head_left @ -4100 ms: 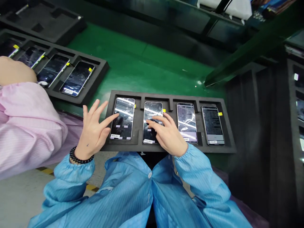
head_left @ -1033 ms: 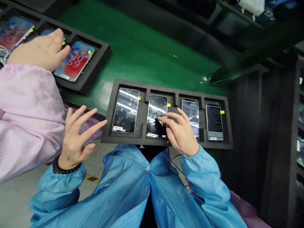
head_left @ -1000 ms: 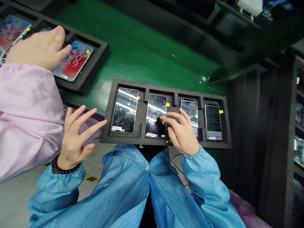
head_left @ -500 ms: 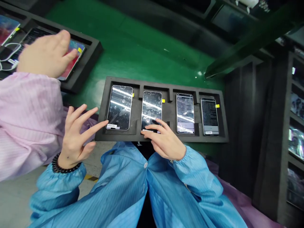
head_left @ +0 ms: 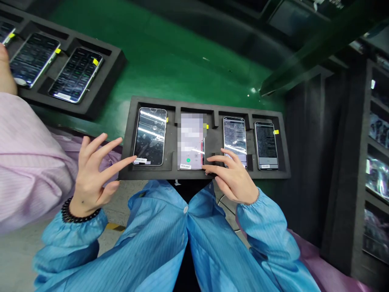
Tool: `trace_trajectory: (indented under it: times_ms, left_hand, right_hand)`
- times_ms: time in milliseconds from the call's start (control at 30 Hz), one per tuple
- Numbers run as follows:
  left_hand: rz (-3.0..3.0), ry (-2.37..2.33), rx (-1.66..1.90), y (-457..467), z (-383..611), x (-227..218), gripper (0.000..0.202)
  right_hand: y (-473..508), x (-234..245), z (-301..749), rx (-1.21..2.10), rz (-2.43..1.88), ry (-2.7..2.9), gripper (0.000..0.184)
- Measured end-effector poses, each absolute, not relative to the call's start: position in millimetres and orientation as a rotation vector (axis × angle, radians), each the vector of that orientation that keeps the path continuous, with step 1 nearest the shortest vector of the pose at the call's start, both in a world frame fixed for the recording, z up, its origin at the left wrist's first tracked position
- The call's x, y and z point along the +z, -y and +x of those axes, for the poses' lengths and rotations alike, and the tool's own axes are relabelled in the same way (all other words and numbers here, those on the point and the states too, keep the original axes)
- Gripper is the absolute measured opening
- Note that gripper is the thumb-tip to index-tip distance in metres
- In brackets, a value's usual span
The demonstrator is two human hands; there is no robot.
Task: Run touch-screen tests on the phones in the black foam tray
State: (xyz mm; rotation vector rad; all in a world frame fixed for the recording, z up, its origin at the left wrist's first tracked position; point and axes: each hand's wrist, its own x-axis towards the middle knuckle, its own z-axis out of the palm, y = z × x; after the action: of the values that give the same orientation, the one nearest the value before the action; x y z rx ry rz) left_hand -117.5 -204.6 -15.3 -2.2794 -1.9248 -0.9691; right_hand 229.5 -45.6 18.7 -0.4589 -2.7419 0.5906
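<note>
A black foam tray lies across in front of me with phones in its compartments. My left hand is open, fingers spread, its index fingertip at the lower left corner of the leftmost phone, whose screen is dark and glossy. Beside that lies a lit phone, its upper screen blurred out and a green round button low on it. My right hand is open near that phone's lower right corner, partly covering the bottom of the third phone, which shows text. A fourth phone also shows text.
At the upper left stands another foam tray with several phones. A co-worker's hand and pink sleeve are at the left edge. A green work surface extends behind; a dark rack holding items stands at the right.
My right hand has moved right, off the second phone, whose screen went from dark to lit. The co-worker's hand has withdrawn left, and the far tray's nearest phone now shows a dark screen.
</note>
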Motion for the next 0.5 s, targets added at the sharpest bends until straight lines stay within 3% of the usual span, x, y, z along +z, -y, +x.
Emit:
trace_trajectory:
  times_ms: [500]
  left_hand:
    - [-2.265,1.939,-0.983,208,-121,-17,0.052]
  right_hand:
    - [39,20,212,0.393,-0.717,2.649,0.035]
